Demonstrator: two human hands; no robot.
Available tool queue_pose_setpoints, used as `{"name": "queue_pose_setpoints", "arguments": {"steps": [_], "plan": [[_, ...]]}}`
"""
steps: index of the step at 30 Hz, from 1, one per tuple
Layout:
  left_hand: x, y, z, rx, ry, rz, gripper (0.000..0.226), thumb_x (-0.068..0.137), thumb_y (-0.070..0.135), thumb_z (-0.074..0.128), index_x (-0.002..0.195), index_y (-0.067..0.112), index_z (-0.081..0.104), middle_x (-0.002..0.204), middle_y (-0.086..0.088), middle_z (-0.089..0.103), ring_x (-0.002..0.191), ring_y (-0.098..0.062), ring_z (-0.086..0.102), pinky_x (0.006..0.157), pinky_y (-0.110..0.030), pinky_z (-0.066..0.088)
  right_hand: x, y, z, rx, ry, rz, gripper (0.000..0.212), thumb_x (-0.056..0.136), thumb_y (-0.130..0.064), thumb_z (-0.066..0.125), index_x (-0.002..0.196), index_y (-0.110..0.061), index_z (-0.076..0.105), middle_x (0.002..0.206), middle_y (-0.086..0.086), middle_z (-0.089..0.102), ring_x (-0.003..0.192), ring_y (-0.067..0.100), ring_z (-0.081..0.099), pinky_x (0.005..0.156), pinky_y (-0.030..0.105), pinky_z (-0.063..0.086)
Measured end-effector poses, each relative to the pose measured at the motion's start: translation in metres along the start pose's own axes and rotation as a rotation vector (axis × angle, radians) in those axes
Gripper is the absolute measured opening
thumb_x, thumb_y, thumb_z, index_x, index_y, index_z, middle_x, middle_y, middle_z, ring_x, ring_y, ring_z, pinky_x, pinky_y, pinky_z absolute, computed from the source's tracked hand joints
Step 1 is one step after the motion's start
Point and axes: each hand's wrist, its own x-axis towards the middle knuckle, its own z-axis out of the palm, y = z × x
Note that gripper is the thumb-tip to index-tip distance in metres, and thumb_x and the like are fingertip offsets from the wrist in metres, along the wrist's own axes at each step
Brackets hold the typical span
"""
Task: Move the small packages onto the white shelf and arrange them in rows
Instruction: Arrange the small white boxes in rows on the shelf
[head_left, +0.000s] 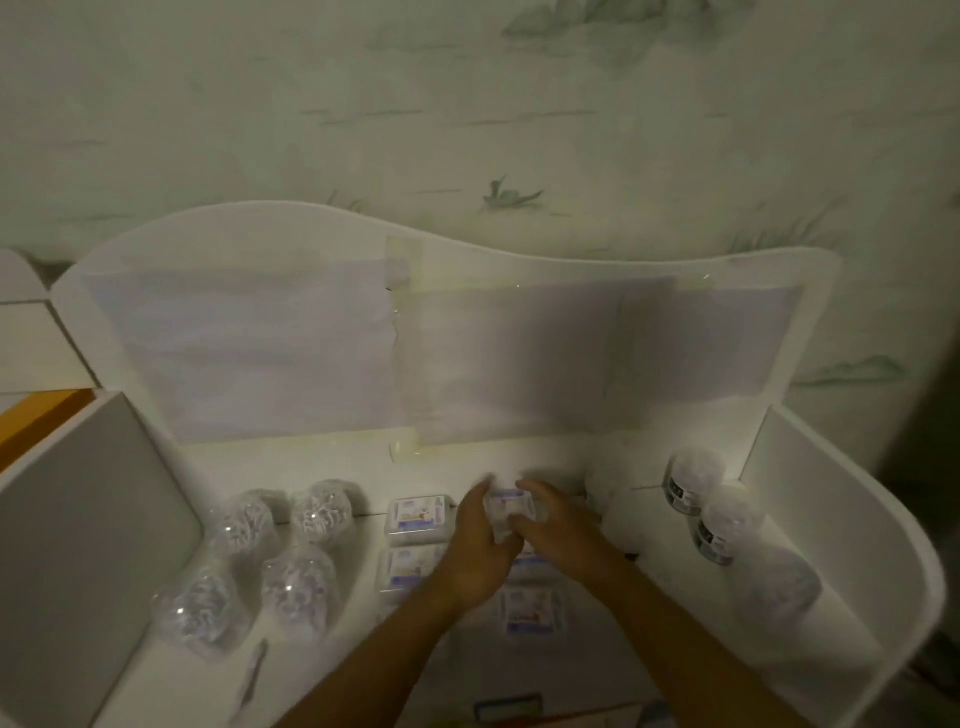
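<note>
Gripped between both hands, a small flat package is held at the back of the white shelf, the left hand closed on its left edge and the right hand closed over its right edge and front. It is being set at the far end of a column in which at least one more flat package lies nearer the camera, partly hidden under the wrists, while a second column begins just to the left with another flat package. A crooked row is judged the likeliest fault, since the package is blurred and its edges cannot be checked against its neighbours in the dim light. Packages already laid could be nudged out of line by the forearms, which cross directly above them. Clear rounded packs stand on the left and dark-banded jars along the right wall; the jars, being close to the right elbow's path, could be knocked over when the hands are drawn back. A thin tool lies near the front edge.
</note>
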Motion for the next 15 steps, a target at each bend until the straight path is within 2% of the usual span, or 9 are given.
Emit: {"name": "queue_pose_setpoints", "arguments": {"steps": [3,5,8,10,13,15], "plan": [[-0.012,-0.003,0.021,-0.118,0.128,-0.066,0.061,0.088,0.021,0.066,0.14,0.025,0.033,0.139,0.0,0.046,0.127,-0.017,0.048,0.104,-0.04,0.046,-0.002,0.018,0.009,0.116,0.007,0.067,0.052,0.093,-0.022,0.059,0.14,-0.021,0.04,0.136,0.0,0.054,0.108,0.01,0.055,0.062,0.007,0.044],[-0.016,0.003,0.026,-0.179,0.133,-0.117,0.06,0.091,0.02,0.063,0.138,0.031,0.026,0.133,0.008,0.043,0.123,-0.012,0.046,0.097,-0.03,0.046,-0.001,0.025,0.013,0.128,0.025,0.063,0.056,0.093,-0.021,0.058,0.144,-0.023,0.035,0.138,-0.001,0.052,0.11,0.008,0.053,0.063,0.007,0.044],[-0.011,-0.002,0.028,-0.237,0.095,-0.167,0.069,0.094,0.021,0.058,0.148,0.022,0.015,0.131,0.011,0.036,0.118,-0.008,0.041,0.088,-0.025,0.043,0.0,0.031,0.015,0.193,0.034,0.084,0.058,0.095,-0.023,0.057,0.147,-0.025,0.031,0.138,-0.003,0.049,0.109,0.008,0.05,0.057,0.006,0.043],[-0.007,-0.006,0.027,-0.241,0.098,-0.154,0.062,0.094,0.02,0.057,0.146,0.023,0.022,0.137,0.008,0.044,0.121,-0.011,0.048,0.087,-0.022,0.046,0.0,0.034,0.015,0.298,0.058,0.108,0.056,0.095,-0.022,0.058,0.145,-0.023,0.033,0.138,-0.002,0.047,0.11,0.013,0.053,0.054,0.008,0.047],[-0.004,-0.01,0.027,-0.272,0.071,-0.143,0.054,0.094,0.022,0.057,0.139,0.03,0.028,0.131,0.01,0.05,0.114,-0.008,0.055,0.075,-0.014,0.049,-0.002,0.038,0.019,0.362,0.094,0.122,0.058,0.095,-0.024,0.058,0.147,-0.024,0.032,0.142,-0.002,0.044,0.123,0.02,0.052,0.062,0.014,0.05],[-0.004,-0.012,0.03,-0.309,0.062,-0.141,0.057,0.095,0.025,0.056,0.143,0.03,0.026,0.135,0.009,0.049,0.114,-0.009,0.055,0.074,-0.016,0.052,-0.002,0.042,0.023,0.403,0.111,0.126,0.058,0.095,-0.025,0.057,0.147,-0.027,0.031,0.145,-0.001,0.043,0.126,0.022,0.05,0.074,0.021,0.053]]}}
